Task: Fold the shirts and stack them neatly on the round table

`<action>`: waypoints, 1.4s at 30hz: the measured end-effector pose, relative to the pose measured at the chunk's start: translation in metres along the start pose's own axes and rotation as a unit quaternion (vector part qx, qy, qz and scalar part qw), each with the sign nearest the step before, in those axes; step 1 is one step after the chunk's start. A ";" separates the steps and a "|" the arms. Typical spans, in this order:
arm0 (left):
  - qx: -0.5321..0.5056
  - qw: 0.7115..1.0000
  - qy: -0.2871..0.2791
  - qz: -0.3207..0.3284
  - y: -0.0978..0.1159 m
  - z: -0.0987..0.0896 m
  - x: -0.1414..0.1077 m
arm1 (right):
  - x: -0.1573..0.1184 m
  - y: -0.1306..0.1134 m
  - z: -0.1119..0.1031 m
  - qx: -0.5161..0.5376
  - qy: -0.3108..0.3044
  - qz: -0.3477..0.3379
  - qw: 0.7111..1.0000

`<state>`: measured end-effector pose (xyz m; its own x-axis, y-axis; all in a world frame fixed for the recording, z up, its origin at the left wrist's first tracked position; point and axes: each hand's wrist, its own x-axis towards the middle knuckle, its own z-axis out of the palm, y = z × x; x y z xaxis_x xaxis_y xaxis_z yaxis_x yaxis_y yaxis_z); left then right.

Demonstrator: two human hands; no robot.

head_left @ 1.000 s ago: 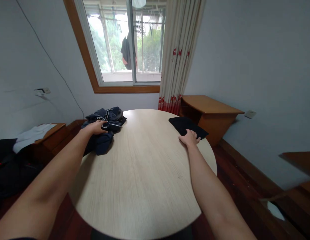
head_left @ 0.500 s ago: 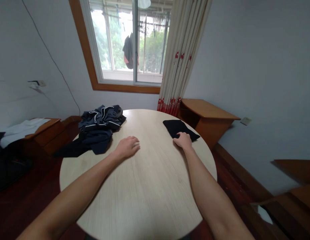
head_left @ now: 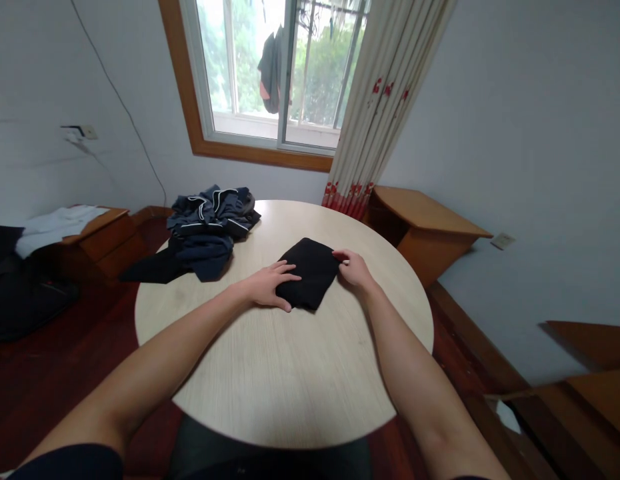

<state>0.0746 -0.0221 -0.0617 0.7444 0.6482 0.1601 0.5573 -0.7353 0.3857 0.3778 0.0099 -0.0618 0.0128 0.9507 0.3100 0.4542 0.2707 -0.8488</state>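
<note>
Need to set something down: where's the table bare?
The table is bare between the black cloth and the near edge, and beyond the cloth, right of the clothes pile. Crowded: far left, under that pile; middle, around left hand and right hand.

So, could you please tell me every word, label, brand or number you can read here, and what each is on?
No text can be read anywhere.
Black cloth: no lettering shows.
Pile of clothes: white trim, no legible label.
Dark bag: a small reddish mark, too blurred to tell.
Curtain: red pattern, no readable words.
</note>
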 end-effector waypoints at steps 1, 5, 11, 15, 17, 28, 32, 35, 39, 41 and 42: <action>0.000 1.000 0.002 0.002 0.000 0.002 0.001 | 0.003 0.009 -0.001 -0.042 0.006 -0.008 0.999; -0.017 0.999 0.039 0.002 0.002 0.006 0.005 | 0.007 0.026 -0.004 -0.147 -0.012 -0.028 0.989; -0.200 0.969 0.137 -0.040 0.002 -0.004 0.006 | 0.007 0.023 -0.008 -0.119 -0.003 -0.031 0.992; -0.450 0.836 0.276 -0.148 -0.006 -0.019 0.008 | 0.007 0.004 -0.008 0.060 -0.067 -0.017 0.996; -0.543 0.760 0.305 -0.184 -0.012 -0.025 0.008 | 0.009 -0.006 -0.008 0.164 -0.050 -0.007 0.985; -0.242 0.921 0.249 -0.174 -0.043 -0.014 0.002 | 0.004 0.019 0.002 0.094 0.067 0.100 0.988; -0.055 0.988 0.141 -0.027 -0.039 -0.023 -0.007 | -0.006 0.022 0.004 0.111 -0.072 0.069 0.989; -0.012 0.999 0.041 0.013 -0.033 -0.031 -0.010 | -0.008 0.015 -0.004 0.031 -0.151 0.010 0.988; -0.052 0.999 -0.004 0.001 -0.023 -0.032 -0.008 | -0.004 -0.005 -0.020 -0.121 -0.216 -0.059 0.967; -0.102 0.994 0.030 -0.025 -0.016 -0.033 -0.007 | -0.004 -0.016 -0.023 -0.171 -0.243 -0.073 0.952; -0.127 0.990 0.047 -0.038 -0.013 -0.034 -0.007 | -0.005 -0.022 -0.023 -0.187 -0.258 -0.075 0.945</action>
<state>0.0500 -0.0105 -0.0366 0.6601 0.7240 0.2003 0.4908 -0.6175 0.6146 0.3881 -0.0043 -0.0353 -0.4689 0.8793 0.0835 0.7009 0.4279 -0.5707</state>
